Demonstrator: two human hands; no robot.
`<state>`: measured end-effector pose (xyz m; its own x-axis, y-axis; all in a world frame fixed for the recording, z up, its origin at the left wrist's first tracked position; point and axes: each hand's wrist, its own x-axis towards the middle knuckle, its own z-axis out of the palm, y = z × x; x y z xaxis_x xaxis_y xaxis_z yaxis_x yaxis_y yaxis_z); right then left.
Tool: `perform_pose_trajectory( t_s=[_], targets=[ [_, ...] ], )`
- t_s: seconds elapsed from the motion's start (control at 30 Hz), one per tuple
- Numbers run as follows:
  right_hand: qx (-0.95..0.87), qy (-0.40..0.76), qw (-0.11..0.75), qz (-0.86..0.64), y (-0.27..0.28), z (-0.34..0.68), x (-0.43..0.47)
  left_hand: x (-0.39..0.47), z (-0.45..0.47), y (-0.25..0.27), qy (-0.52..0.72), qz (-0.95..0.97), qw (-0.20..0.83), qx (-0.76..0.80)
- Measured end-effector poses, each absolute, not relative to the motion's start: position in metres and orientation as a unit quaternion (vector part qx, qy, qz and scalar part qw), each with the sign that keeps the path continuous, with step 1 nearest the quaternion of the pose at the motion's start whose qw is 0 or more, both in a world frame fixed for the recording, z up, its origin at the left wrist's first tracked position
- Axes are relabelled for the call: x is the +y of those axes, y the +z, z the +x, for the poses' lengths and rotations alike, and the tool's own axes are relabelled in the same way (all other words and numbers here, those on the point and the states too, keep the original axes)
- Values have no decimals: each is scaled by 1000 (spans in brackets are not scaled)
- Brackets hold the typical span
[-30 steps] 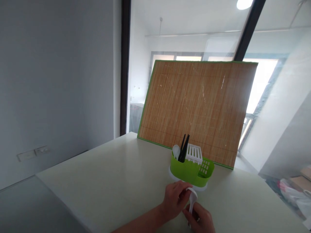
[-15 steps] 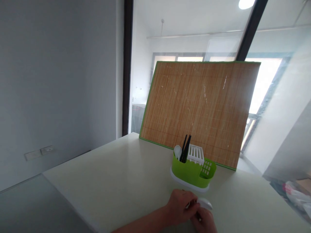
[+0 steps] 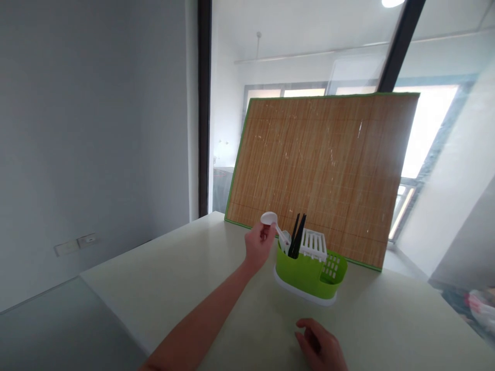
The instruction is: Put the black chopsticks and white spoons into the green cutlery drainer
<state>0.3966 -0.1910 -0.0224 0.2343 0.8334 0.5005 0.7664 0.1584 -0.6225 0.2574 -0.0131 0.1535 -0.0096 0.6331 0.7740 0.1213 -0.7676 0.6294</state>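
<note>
My left hand is closed on a white spoon, its bowl raised on the left and its handle slanting down to the right. The handle's end reaches over the left compartment of a green utensil holder with a white base. In that compartment stand another white spoon, partly hidden by the held one, and black chopsticks. A white slotted rack sits in the holder's middle. My right hand is near the front of the table, fingers curved and apart, with nothing in them.
A bamboo mat with green edging stands upright behind the holder. The white table has its left edge beside a grey wall. Glass panels with a dark frame rise behind.
My left hand has moved up and left from beside my right hand, taking the white spoon to the holder's left end. My right hand has let go and stays near the front.
</note>
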Motion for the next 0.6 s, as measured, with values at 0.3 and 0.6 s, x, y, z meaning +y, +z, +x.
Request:
perform_pose_trajectory(
  t_s=[0.3, 0.6],
  targets=[
    [-631, 22, 419, -652, -28, 400, -189, 19, 298, 141, 385, 820, 97, 413],
    [-648, 20, 390, -654, -28, 400, -188, 20, 302, 121, 333, 834, 78, 434]
  ],
)
